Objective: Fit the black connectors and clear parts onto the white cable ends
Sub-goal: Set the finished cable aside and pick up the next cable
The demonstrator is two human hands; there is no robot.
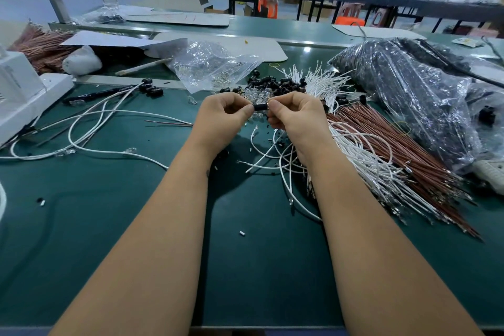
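Observation:
My left hand [223,114] and my right hand [293,114] meet over the green bench and pinch a small black connector [260,107] between their fingertips. A white cable [266,151] hangs down from under my right hand. Just behind the hands lie a heap of black connectors [275,83] and a heap of clear parts [257,95]. A bundle of white cables [362,161] fans out to the right of my right wrist. Whether a clear part sits inside the held connector is hidden by my fingers.
Brown wires [403,150] lie beside the white bundle. A large plastic bag of black parts [414,90] fills the right. A clear bag [210,65] lies behind. Finished white cables [90,123] and a white machine [24,90] sit on the left.

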